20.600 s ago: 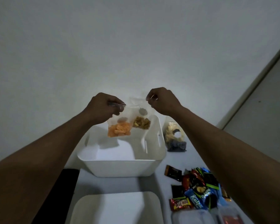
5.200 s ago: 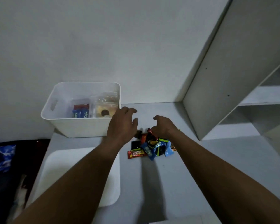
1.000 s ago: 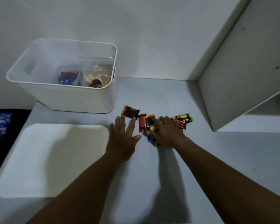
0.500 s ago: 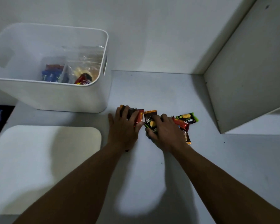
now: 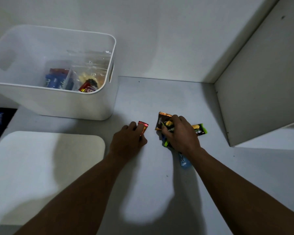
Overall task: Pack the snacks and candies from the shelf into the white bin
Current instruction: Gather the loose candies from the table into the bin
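Note:
The white bin (image 5: pixel 61 102) stands at the back left of the shelf surface, holding clear snack bags (image 5: pixel 90 68), a blue packet and a red candy. In front of it my left hand (image 5: pixel 127 141) curls over a red candy wrapper (image 5: pixel 143 127). My right hand (image 5: pixel 180 134) is closed on a bunch of candy packets (image 5: pixel 168 128); a brown-and-orange packet (image 5: pixel 162 120) sticks out at its far side, a green-and-black one (image 5: pixel 199 130) at its right. A blue wrapper (image 5: pixel 184 161) lies partly under my right wrist.
A white lid (image 5: pixel 41 167) lies flat at the near left. A white upright shelf panel (image 5: pixel 261 82) rises at the right, with a lower shelf level behind it. The wall runs along the back. Dark items sit beyond the left edge.
My hands have drawn apart. The left has closed on the red candy, and the right has gathered packets into its grip. The blue wrapper now shows by my right wrist.

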Demonstrator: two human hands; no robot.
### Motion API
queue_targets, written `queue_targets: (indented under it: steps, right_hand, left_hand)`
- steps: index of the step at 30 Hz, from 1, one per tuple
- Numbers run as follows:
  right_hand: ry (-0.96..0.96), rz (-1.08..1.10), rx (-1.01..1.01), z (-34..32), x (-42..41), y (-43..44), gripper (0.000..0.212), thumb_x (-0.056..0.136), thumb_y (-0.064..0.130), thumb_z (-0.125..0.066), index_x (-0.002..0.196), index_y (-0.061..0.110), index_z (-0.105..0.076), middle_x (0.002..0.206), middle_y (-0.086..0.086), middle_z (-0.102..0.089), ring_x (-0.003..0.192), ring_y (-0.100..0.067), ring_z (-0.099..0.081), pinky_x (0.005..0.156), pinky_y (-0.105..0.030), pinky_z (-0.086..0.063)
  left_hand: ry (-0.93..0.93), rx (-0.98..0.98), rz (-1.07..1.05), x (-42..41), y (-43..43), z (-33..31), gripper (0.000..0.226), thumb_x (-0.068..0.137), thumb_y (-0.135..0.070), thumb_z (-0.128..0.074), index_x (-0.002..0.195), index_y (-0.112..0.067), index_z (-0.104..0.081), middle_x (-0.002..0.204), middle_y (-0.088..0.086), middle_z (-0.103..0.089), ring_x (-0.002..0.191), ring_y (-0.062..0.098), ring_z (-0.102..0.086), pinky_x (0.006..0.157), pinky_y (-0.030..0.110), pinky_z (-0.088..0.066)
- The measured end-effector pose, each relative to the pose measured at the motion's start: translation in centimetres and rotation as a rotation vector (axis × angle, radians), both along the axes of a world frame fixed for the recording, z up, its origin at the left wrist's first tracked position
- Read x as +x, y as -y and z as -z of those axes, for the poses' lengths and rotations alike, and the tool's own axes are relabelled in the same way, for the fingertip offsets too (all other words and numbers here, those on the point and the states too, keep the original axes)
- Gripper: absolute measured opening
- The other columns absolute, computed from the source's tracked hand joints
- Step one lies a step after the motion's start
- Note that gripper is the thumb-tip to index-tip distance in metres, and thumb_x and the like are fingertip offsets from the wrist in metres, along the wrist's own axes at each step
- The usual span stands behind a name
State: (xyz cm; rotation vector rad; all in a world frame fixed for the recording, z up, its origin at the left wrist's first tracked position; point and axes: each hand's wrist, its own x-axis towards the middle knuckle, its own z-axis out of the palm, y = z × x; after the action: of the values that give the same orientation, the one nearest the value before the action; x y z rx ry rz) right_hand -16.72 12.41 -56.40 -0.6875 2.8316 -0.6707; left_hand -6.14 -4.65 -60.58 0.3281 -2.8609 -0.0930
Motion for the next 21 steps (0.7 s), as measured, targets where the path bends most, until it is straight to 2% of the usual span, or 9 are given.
queue_targets:
  steps: [2, 6, 9, 12, 17, 21]
  right_hand:
    - [-0.007, -0.005, -0.006, -0.3, 0.1, 0.0, 0.031, 0.093, 0.045, -0.058, 0.106, 0.017, -0.054, 0.100, -0.003, -0.055, 0.085, -0.025, -0.059, 0.067, -0.035, -0.049]
    - [-0.025, -0.010, -0.013, -0.7, 0.3, -0.2, 0.031, 0.092, 0.045, -0.058, 0.104, 0.017, -0.054, 0.099, -0.003, -0.055, 0.085, -0.026, -0.059, 0.068, -0.036, -0.050]
    - [-0.027, -0.013, -0.011, -0.8, 0.5, -0.3, 0.029, 0.092, 0.046, -0.058, 0.101, 0.019, -0.052, 0.096, -0.001, -0.054, 0.083, -0.025, -0.059, 0.066, -0.037, -0.051]
    - [-0.036, 0.000, -0.021, -1.2, 0.6, -0.3, 0.030, 0.093, 0.045, -0.058, 0.102, 0.017, -0.054, 0.097, -0.003, -0.056, 0.083, -0.024, -0.058, 0.067, -0.036, -0.050]
    - [-0.039, -0.001, -0.029, -2.7, 0.6, -0.6, 0.031, 0.093, 0.044, -0.059, 0.101, 0.015, -0.055, 0.094, -0.003, -0.054, 0.082, -0.024, -0.055, 0.065, -0.034, -0.042]
    - [-0.064, 0.006, -0.054, -4.9, 0.2, -0.4, 0.030, 0.092, 0.046, -0.059, 0.100, 0.017, -0.055, 0.093, -0.001, -0.053, 0.081, -0.022, -0.053, 0.067, -0.033, -0.040]
  left_hand:
    - [0.014, -0.041, -0.008, 0.0, 0.0, -0.2, 0.032, 0.074, -0.031, -0.046, 0.092, -0.014, -0.067, 0.074, 0.003, -0.055, 0.057, 0.023, -0.056, 0.040, 0.023, -0.034]
    - [0.011, -0.152, -0.083, 0.8, -2.0, -0.5, 0.018, 0.079, -0.011, -0.051, 0.091, -0.016, -0.063, 0.073, 0.005, -0.053, 0.059, 0.023, -0.053, 0.037, 0.024, -0.036]
    - [0.000, -0.159, -0.061, 1.4, -2.7, -0.3, 0.020, 0.082, -0.015, -0.059, 0.102, -0.016, -0.064, 0.073, 0.004, -0.053, 0.059, 0.022, -0.051, 0.038, 0.023, -0.035]
    - [-0.026, -0.165, 0.003, 1.1, -2.0, -0.3, 0.020, 0.071, -0.020, -0.064, 0.090, -0.017, -0.067, 0.068, 0.003, -0.051, 0.053, 0.021, -0.049, 0.039, 0.022, -0.030]
    - [-0.091, -0.080, 0.089, 0.8, -0.9, -1.3, 0.022, 0.061, -0.014, -0.063, 0.083, -0.011, -0.064, 0.066, 0.006, -0.050, 0.047, 0.025, -0.045, 0.038, 0.023, -0.034]
    - [-0.090, 0.007, 0.114, 0.8, -0.9, -4.3, 0.020, 0.066, -0.016, -0.057, 0.084, -0.014, -0.065, 0.069, 0.006, -0.051, 0.046, 0.027, -0.046, 0.038, 0.026, -0.036]
